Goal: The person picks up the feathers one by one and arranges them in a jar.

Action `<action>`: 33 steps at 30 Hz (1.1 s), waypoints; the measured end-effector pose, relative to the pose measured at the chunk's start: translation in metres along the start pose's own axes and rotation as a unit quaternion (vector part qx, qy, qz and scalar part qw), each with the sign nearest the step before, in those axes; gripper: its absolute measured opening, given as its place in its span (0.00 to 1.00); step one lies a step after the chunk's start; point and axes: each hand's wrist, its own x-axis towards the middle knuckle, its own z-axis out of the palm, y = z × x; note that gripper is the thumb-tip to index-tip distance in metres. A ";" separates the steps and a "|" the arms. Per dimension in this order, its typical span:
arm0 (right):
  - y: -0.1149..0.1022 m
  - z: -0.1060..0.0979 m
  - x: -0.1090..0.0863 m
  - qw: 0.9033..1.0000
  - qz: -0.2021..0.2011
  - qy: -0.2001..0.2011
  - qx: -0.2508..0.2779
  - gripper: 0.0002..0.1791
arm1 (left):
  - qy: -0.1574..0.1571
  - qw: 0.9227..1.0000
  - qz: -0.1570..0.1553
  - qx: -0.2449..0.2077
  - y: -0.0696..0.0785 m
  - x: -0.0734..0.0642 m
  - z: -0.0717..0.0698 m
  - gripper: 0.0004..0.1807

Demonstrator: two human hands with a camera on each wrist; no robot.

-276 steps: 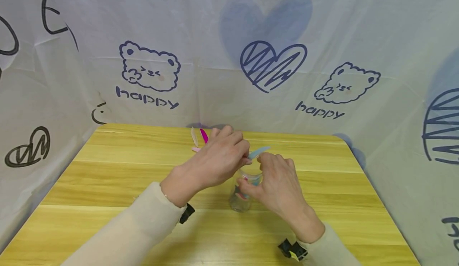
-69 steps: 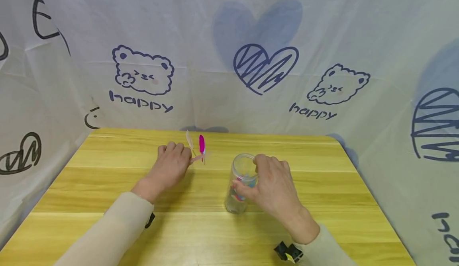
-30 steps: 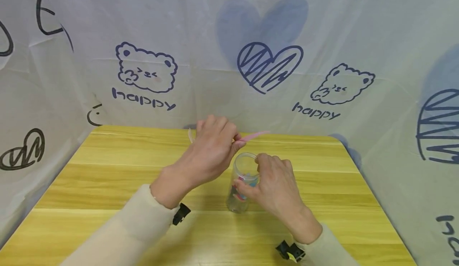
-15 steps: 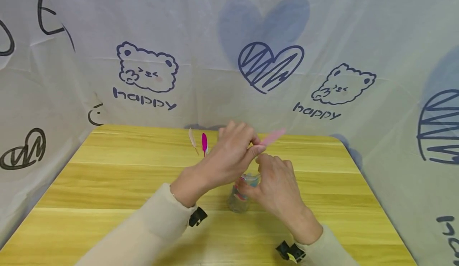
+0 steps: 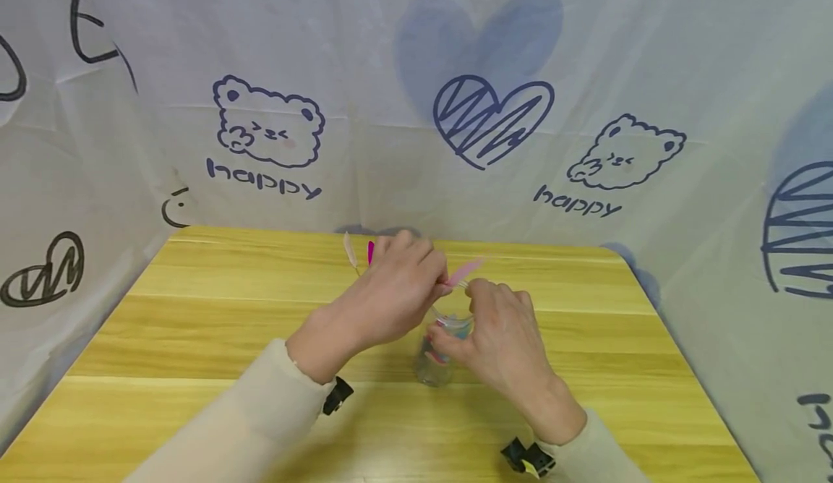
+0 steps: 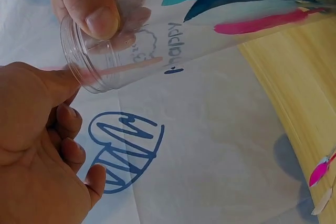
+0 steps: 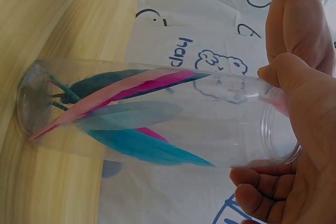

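In the head view my left hand (image 5: 377, 291) pinches a pink feather (image 5: 466, 272) at the mouth of a clear jar (image 5: 432, 376). Its thin end reaches inside the neck in the left wrist view, where the pinching fingertips are partly hidden. My right hand (image 5: 510, 345) grips the jar near its rim, thumb on one side and fingers on the other. The jar stands upright on the table. Several feathers (image 7: 131, 115) in teal, blue, pink and magenta lean inside it, as the right wrist view shows.
A white feather (image 5: 350, 250) and a magenta feather (image 5: 371, 253) lie at the back of the wooden table (image 5: 195, 324), the magenta one partly behind my left hand. A printed cloth (image 5: 377, 143) hangs behind the table.
Earlier my left hand held a blue feather at the jar. It then took the pink feather from the table, carried it right and lowered it into the jar's mouth. My right hand stayed.
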 end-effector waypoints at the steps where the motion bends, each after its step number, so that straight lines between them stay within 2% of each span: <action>1: 0.000 0.000 0.000 1.000 0.001 -0.001 0.000 0.33 | 0.001 1.000 0.007 0.008 0.000 -0.001 0.000 0.08; 4: 0.000 0.000 -0.001 1.000 0.001 -0.004 0.003 0.33 | 0.004 1.000 0.020 0.023 0.000 -0.003 0.000 0.08; 7: 0.000 -0.001 0.000 1.000 0.003 -0.007 0.004 0.33 | 0.004 0.999 0.021 0.025 0.000 -0.004 -0.001 0.08; 18: -0.002 -0.001 -0.001 1.000 0.006 -0.009 -0.005 0.34 | -0.046 0.999 -0.017 0.009 0.000 -0.004 -0.006 0.09; 26: -0.001 -0.001 0.000 1.000 -0.001 -0.002 -0.006 0.33 | -0.039 0.999 -0.016 0.011 0.000 -0.004 -0.005 0.08; 33: -0.001 -0.002 0.000 1.000 0.009 -0.019 -0.005 0.34 | -0.018 0.999 -0.002 0.030 -0.003 -0.005 -0.002 0.09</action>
